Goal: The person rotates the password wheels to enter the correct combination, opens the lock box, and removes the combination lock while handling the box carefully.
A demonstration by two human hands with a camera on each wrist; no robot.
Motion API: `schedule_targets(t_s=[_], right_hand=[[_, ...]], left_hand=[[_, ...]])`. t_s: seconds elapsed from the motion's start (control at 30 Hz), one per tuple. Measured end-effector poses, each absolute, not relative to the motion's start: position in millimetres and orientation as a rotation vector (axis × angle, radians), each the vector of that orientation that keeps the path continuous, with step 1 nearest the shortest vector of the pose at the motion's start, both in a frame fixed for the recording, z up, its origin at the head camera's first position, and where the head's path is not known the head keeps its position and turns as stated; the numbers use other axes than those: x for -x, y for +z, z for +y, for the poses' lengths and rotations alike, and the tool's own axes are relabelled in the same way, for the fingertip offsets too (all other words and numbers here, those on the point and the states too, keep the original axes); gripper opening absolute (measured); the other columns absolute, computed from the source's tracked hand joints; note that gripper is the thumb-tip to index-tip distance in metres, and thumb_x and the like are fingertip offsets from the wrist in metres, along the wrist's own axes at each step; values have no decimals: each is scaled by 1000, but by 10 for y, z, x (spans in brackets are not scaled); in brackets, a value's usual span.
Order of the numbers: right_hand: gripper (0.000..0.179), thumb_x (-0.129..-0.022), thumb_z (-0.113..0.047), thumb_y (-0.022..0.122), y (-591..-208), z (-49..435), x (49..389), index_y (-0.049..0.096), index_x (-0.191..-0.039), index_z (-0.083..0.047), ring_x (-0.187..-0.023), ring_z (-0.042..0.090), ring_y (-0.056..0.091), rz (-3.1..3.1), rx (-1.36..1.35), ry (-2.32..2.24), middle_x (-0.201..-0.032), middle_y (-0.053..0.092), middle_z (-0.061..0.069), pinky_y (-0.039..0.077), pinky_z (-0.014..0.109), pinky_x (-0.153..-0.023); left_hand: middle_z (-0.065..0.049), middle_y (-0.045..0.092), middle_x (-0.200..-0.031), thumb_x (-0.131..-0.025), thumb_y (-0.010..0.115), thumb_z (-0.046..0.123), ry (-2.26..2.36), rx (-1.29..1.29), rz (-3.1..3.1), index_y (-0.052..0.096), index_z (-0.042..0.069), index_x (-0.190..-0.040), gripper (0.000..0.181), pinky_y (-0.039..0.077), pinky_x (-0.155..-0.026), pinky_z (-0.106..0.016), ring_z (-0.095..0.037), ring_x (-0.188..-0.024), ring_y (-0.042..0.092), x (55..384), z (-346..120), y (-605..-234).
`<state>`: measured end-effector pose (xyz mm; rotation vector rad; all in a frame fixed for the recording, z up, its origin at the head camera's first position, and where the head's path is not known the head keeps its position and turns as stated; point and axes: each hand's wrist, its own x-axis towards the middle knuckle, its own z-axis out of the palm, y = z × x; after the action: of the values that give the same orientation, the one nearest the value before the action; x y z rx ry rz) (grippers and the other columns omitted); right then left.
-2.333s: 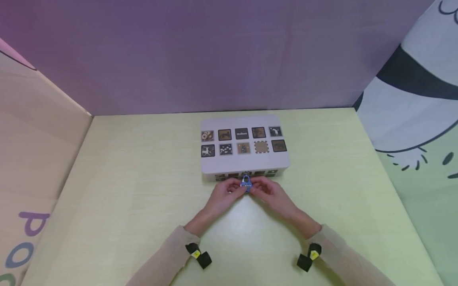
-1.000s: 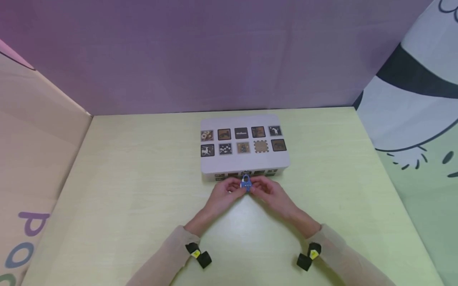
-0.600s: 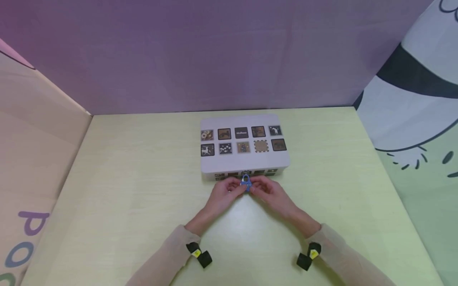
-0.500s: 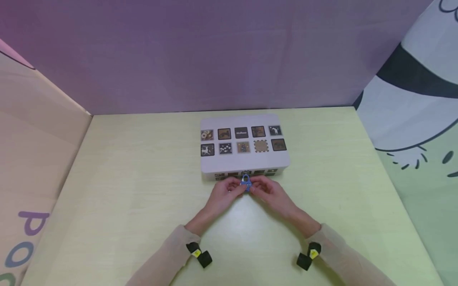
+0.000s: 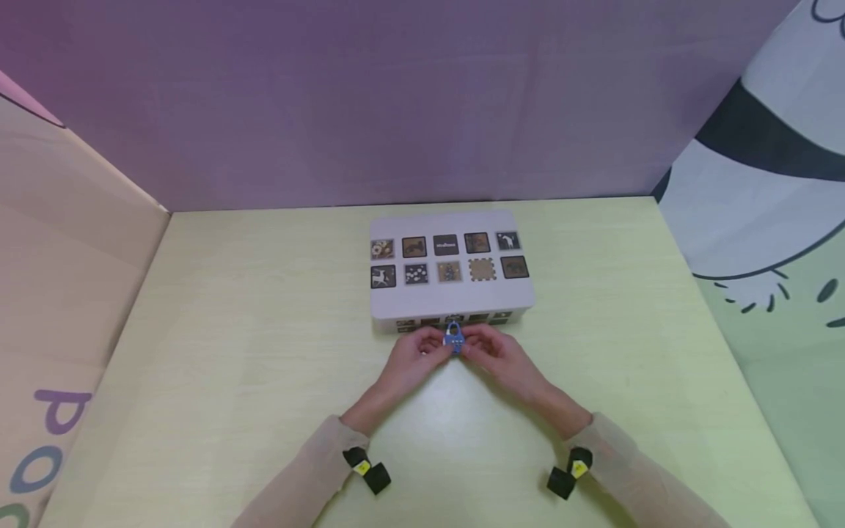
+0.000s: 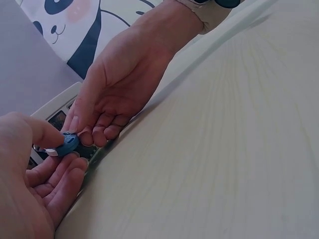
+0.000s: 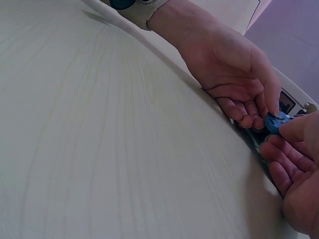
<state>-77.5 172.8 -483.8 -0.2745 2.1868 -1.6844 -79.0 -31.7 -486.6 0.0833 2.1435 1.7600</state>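
A small blue combination padlock (image 5: 454, 339) is at the middle of the front side of a white box (image 5: 452, 297), its shackle upward against the box. My left hand (image 5: 411, 361) pinches the padlock's left side, with the thumb on its face. From the right, my right hand (image 5: 505, 363) pinches the other side between thumb and fingers. In the left wrist view, the blue padlock body (image 6: 69, 144) lies between both thumbs and the curled fingers. The right wrist view shows number dials on the padlock (image 7: 275, 121), partly covered by the thumbs.
The box has a closed lid printed with rows of small dark and brown picture squares. It stands near the back of a pale wooden table (image 5: 264, 330). A purple backdrop (image 5: 396, 103) rises behind, with printed panels at left and right.
The left thumb tip shifts slightly on the padlock, and a little more of the padlock's face shows than half a second ago. Arms and box stay in place.
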Motion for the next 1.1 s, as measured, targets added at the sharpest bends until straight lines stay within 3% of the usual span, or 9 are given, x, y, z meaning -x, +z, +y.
schedule_targets(t_s=[0.4, 1.1], right_hand=[[32, -102, -11, 64, -4822, 1724, 770, 61, -131, 1, -104, 25, 63, 2188, 260, -1678, -111, 68, 15, 55, 27, -92], [32, -103, -14, 63, -4845, 1736, 776, 61, -131, 0, -104, 25, 63, 2183, 272, -1676, -111, 68, 14, 55, 27, -92]], left_hand=[[-8, 69, -101, -94, 73, 20, 1745, -102, 2178, 67, -2, -117, 32, 56, -81, -31, -15, -87, 61, 796, -319, -4881], [-10, 71, -99, -99, 69, 20, 1789, -94, 2123, 68, -3, -115, 28, 59, -76, -26, -14, -82, 64, 807, -314, -4883]])
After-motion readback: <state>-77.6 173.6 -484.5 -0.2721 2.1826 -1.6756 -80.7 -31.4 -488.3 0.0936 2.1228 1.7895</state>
